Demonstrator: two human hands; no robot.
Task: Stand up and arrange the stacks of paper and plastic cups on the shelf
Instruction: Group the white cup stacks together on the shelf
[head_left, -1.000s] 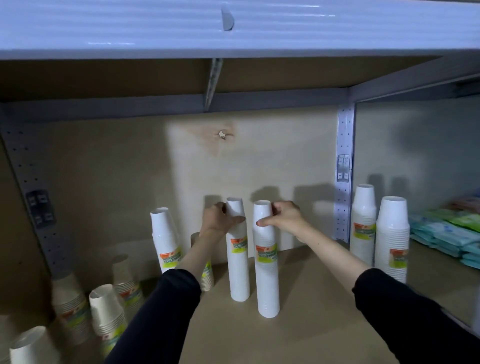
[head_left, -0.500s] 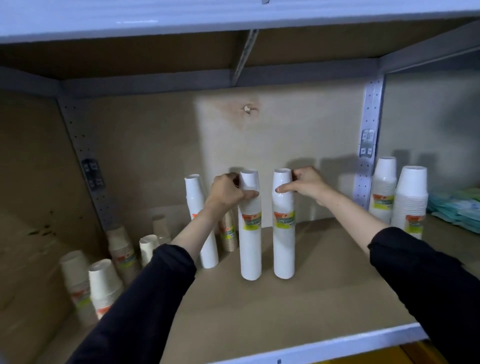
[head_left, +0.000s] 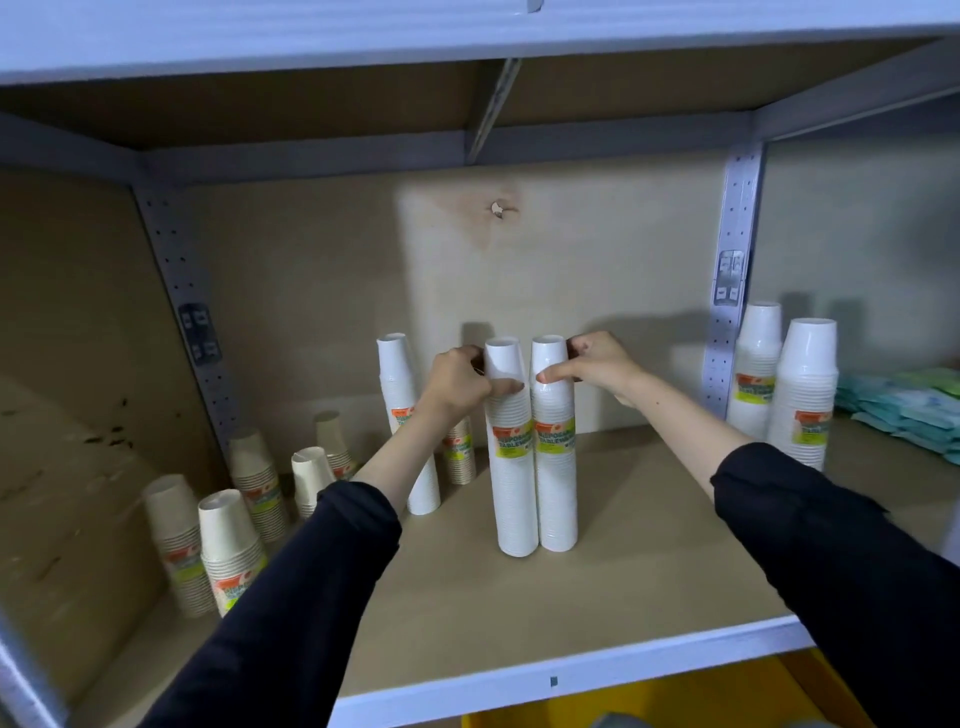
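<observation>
- Two tall white cup stacks stand upright, touching side by side, mid-shelf (head_left: 649, 582).
- The left hand (head_left: 460, 382) is closed around the left stack (head_left: 511, 467) near its top.
- The right hand (head_left: 597, 364) pinches the right stack (head_left: 556, 467) near its top.
- A third white stack (head_left: 402, 395) stands behind the left forearm; beige paper cup stacks (head_left: 228, 545) stand at the shelf's left end.

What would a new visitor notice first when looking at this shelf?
First, the two tall white cup stacks standing side by side at the middle of the shelf: the left hand grips the left stack near its top, and the right hand grips the right stack. Next, shorter beige paper cup stacks crowd the left corner, and two wide white stacks stand at the right.
</observation>
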